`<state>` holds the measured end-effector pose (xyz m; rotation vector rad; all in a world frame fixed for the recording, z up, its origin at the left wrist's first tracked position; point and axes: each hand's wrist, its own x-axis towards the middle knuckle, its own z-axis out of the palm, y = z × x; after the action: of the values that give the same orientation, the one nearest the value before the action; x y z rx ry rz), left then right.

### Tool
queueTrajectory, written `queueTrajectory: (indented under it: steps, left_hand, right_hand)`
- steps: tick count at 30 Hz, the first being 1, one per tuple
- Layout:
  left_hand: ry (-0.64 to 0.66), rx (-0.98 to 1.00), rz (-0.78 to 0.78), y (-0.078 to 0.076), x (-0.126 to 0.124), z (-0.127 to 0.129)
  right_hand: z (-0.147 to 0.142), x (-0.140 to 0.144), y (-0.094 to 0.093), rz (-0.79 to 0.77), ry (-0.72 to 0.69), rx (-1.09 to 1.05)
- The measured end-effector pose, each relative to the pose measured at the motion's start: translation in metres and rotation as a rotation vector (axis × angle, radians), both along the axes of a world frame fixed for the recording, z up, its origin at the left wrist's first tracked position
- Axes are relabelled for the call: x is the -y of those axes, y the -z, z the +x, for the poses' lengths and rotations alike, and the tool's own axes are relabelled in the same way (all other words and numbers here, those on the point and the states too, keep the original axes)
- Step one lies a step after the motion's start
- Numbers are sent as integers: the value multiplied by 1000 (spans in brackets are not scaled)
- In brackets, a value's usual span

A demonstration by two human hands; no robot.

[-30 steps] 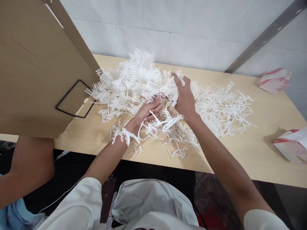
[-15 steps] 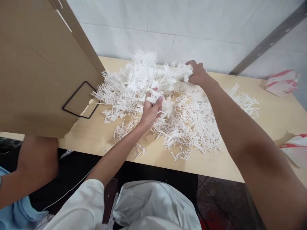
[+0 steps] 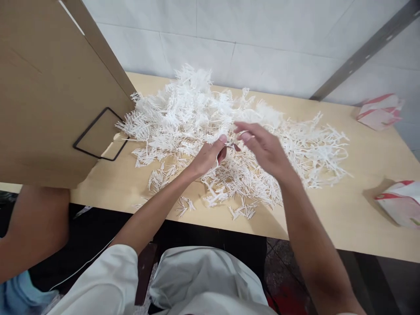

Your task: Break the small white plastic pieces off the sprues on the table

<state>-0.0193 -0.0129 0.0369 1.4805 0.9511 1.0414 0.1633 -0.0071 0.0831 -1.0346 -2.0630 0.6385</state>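
Observation:
A loose heap of thin white plastic strands [image 3: 183, 109], some in feathery tufts and some short and stick-like, spreads over the table. My left hand [image 3: 210, 156] is closed over the heap's middle with its thumb pressed down. A thin white strand hangs below it, and a small dark bit shows beside the fingertips, too small to name. Just right of it my right hand [image 3: 264, 151] hovers with fingers curved and apart, and I see nothing in its grasp. Longer branching strands [image 3: 328, 151] lie beyond my right wrist.
A large brown cardboard panel [image 3: 49, 96] stands at the left, with a black wire rectangle [image 3: 88, 131] against it. Another person's arm [image 3: 39, 218] is below it. Two red-and-white paper packets [image 3: 380, 111] lie at the right. A tiled wall [image 3: 262, 65] rises behind the table.
My right hand has come from the heap's back right to beside my left hand, letting go of the white tuft it held. My left hand has moved slightly down and right.

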Motion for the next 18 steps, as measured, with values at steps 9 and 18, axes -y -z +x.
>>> queueTrajectory:
  steps: [9,18]
  left_hand:
    - [48,-254,33,17,-1,4]
    - [-190,-517,344,19,-4,4]
  right_hand:
    - [-19,1,66,211,209,-242]
    - [-19,10,65,-47,210,-365]
